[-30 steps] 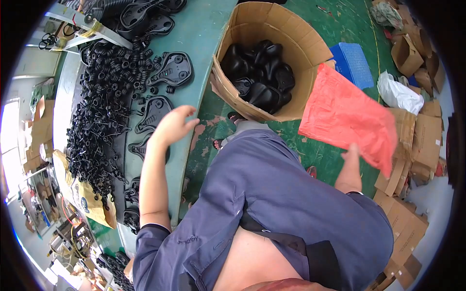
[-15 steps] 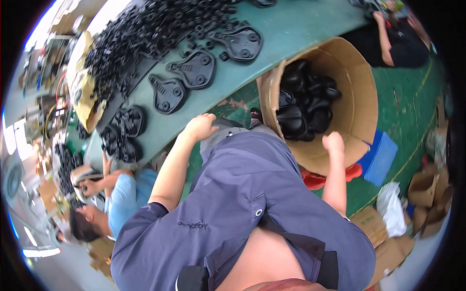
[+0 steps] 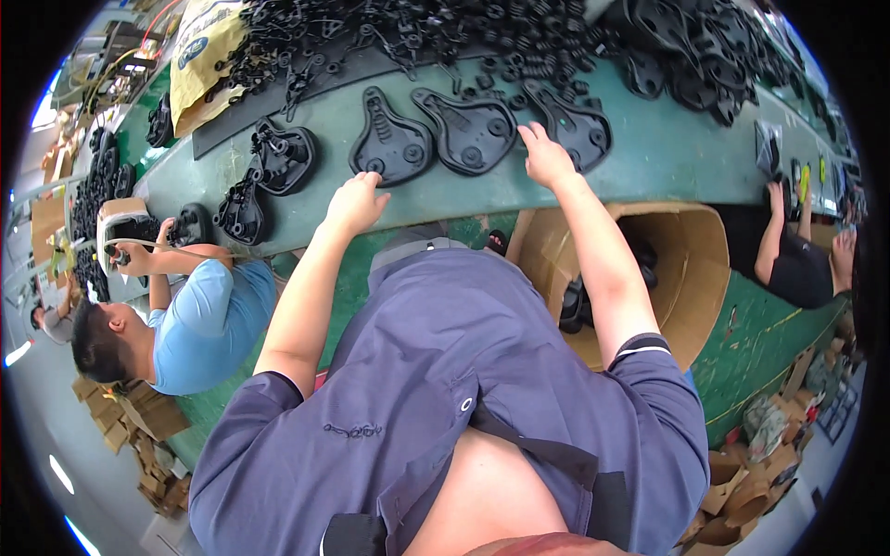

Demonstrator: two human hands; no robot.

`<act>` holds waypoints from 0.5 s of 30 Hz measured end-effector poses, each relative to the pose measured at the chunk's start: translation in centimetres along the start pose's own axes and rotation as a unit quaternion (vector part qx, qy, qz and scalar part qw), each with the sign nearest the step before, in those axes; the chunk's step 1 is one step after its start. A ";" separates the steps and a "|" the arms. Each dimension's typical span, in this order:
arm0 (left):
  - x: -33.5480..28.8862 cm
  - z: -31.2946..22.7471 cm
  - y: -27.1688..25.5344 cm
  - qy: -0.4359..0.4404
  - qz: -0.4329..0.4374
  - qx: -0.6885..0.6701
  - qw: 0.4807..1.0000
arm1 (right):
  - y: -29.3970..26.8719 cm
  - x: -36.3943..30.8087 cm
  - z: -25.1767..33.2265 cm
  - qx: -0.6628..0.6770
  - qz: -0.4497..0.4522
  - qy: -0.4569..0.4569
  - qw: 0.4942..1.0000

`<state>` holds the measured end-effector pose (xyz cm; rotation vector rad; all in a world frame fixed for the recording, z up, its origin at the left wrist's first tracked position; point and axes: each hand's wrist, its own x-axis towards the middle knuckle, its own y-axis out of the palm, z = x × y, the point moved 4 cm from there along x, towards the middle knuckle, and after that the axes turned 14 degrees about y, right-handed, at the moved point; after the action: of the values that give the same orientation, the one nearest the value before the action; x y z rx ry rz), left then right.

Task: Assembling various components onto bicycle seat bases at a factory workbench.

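Note:
Three black bicycle saddle bases lie in a row along the table's near edge, undersides up: a left one (image 3: 391, 144), a middle one (image 3: 468, 134) and a right one (image 3: 582, 125). My left hand (image 3: 356, 202) is at the near edge of the left saddle base, fingers apart; whether it touches is unclear. Over the gap between the middle and right bases reaches my right hand (image 3: 549, 159), fingers stretched and nothing in them. Further left sit two saddle bases with fittings, one (image 3: 282, 156) behind the other (image 3: 241, 213).
Small black parts (image 3: 371, 37) are heaped at the back of the green table (image 3: 445, 199). A large carton (image 3: 691, 250) with black saddles stands below my right forearm. One co-worker (image 3: 209, 324) in light blue works at left, another (image 3: 797, 259) in black at right.
My right hand has moved from the carton's rim up over the table. My left hand has come to the left saddle base. The view has turned toward the table.

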<state>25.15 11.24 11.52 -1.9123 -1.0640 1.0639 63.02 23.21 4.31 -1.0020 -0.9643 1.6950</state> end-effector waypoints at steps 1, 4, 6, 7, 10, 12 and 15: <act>0.5 1.6 -0.8 -0.002 -0.022 0.004 1.000 | 1.4 1.8 0.3 -0.033 0.033 0.042 0.998; 2.0 5.8 -2.2 -0.014 -0.067 0.006 0.998 | 3.7 5.2 0.8 -0.121 0.095 0.147 0.977; 3.5 7.7 -3.1 -0.003 -0.085 -0.001 0.996 | 5.3 6.6 -1.8 -0.151 0.087 0.186 0.967; 3.9 8.9 -3.0 -0.018 -0.048 -0.009 0.999 | 4.6 7.5 -1.3 -0.156 0.075 0.194 0.966; 4.3 11.8 -2.2 -0.030 -0.044 -0.068 0.996 | 1.1 9.9 0.8 -0.142 0.035 0.234 0.961; 4.9 13.1 -1.4 -0.042 -0.028 -0.101 0.994 | -0.9 11.6 3.0 -0.128 0.075 0.214 0.966; 6.6 14.3 0.0 -0.049 -0.026 -0.130 0.990 | -0.2 13.2 1.6 -0.168 0.124 0.186 0.960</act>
<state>14.59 19.56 3.33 -2.0394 -1.3570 1.0397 58.30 35.53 2.41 -1.6608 -0.9174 1.4846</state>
